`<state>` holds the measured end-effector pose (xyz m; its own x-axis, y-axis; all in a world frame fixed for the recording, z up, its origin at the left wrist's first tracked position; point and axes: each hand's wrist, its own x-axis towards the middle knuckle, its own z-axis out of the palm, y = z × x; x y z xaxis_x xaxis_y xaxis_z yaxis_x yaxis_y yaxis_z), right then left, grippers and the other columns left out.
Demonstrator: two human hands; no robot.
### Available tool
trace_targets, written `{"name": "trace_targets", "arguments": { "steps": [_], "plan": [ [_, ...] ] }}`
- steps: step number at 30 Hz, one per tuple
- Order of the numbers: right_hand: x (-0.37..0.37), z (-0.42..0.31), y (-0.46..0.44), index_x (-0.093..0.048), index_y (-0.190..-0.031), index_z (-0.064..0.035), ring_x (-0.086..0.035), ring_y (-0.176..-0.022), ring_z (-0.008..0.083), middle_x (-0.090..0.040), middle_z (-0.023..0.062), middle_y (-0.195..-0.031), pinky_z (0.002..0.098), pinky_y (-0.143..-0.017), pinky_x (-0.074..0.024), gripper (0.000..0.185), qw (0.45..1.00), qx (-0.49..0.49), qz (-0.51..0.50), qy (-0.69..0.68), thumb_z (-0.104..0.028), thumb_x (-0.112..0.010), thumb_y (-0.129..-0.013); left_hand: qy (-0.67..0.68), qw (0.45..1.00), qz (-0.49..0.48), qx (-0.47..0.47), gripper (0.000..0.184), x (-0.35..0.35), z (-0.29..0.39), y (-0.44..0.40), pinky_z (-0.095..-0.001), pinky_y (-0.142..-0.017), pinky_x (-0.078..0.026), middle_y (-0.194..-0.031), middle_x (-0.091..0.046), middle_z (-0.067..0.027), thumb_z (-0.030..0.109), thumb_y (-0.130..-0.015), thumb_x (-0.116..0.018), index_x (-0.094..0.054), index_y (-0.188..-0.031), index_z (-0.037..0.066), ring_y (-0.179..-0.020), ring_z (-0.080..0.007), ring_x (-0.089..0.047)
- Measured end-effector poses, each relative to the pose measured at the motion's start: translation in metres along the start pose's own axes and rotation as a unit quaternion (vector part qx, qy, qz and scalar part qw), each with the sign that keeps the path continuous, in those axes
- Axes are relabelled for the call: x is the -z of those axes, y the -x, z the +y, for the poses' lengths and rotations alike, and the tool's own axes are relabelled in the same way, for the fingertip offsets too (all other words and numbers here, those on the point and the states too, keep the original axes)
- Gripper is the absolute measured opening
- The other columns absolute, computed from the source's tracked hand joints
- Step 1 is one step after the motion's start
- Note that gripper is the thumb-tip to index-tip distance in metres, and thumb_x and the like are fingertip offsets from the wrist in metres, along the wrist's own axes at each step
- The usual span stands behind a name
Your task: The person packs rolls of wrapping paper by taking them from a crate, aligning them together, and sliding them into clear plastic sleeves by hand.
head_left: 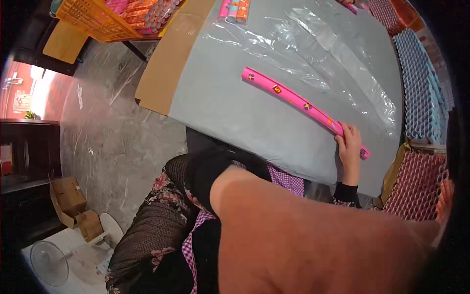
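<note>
A long pink tube (pixel 293 100) with small printed pictures lies slantwise on the grey-covered table (pixel 220 98). My right hand (pixel 348 139) is closed on it near its lower right end, thumb on the near side and fingers over the top. Very close to the camera, my left hand (pixel 313 235) is large and blurred, raised in front of my body. Its fingers cannot be made out, nor whether anything is in them. Clear plastic film (pixel 313 54) lies crumpled on the table beyond the tube.
Three short printed tubes (pixel 234 11) lie at the far edge. An orange crate (pixel 93 22) of tubes stands upper left, beside a cardboard flap (pixel 169 59). Stacked blue tubes (pixel 418 83) and red tubes (pixel 416 183) line the right. Another person's hand (pixel 346 2) shows at the top.
</note>
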<state>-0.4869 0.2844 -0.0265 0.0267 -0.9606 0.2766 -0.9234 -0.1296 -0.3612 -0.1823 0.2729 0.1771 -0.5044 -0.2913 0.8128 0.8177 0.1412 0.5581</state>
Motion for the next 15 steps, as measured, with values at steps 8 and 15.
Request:
{"name": "trace_targets", "arguments": {
  "steps": [8,15],
  "plan": [
    [0.002,-0.001,0.0,-0.063,-0.121,-0.008,-0.053,-0.104,0.0323,-0.058,0.0124,-0.107,0.042,-0.093,-0.0404,0.04,0.999,-0.027,-0.015,-0.01,-0.011,-0.066,-0.081,0.006,0.999,-0.03,-0.035,0.02,-0.031,0.002,0.004,-0.0399,-0.074,-0.046,-0.087,-0.061,-0.0139,0.022,-0.092,-0.054,-0.059,-0.089,0.003,-0.086,-0.0297,-0.059],
    [0.0,0.003,-0.001,-0.061,-0.123,-0.0064,-0.053,-0.104,0.0329,-0.057,0.0145,-0.11,0.0402,-0.093,-0.0413,0.042,1.0,-0.011,-0.003,0.004,-0.01,-0.065,-0.082,0.007,0.999,-0.021,-0.036,0.019,-0.036,-0.029,-0.008,-0.0381,-0.073,-0.046,-0.084,-0.06,-0.0127,0.02,-0.09,-0.055,-0.059,-0.086,0.001,-0.084,-0.0274,-0.059]
  ]
}}
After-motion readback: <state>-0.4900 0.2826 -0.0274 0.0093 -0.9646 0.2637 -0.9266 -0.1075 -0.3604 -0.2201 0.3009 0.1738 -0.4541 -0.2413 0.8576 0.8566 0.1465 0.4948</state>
